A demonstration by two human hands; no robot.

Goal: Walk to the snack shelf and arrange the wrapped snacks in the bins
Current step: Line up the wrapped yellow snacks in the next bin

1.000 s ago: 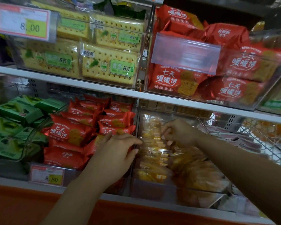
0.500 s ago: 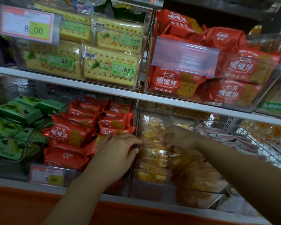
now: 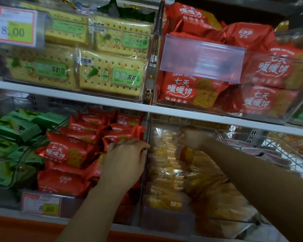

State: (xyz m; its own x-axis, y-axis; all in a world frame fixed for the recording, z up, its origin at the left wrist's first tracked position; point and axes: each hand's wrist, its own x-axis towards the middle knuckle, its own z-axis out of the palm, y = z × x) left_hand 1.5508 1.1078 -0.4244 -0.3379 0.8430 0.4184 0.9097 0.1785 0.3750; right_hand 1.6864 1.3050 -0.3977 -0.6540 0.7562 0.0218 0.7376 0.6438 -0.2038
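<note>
On the lower shelf a clear bin (image 3: 196,219) holds several yellow snacks in clear wrappers (image 3: 166,180). My right hand (image 3: 192,137) reaches deep into its back, fingers curled on a clear-wrapped yellow snack there. My left hand (image 3: 126,159) rests on the bin wall between this bin and the bin of red wrapped snacks (image 3: 66,152), fingers spread over the red packs and thumb hooked over the wall edge.
Left of the red packs lie green wrapped snacks (image 3: 10,130). The upper shelf (image 3: 94,98) carries bins of yellow soda crackers (image 3: 110,75) and large red packs (image 3: 191,89). A wire basket (image 3: 287,154) stands at the right. Price tags (image 3: 42,205) hang at the shelf front.
My right hand has shifted slightly within the back of the yellow snack bin. My left hand has stayed on the bin wall.
</note>
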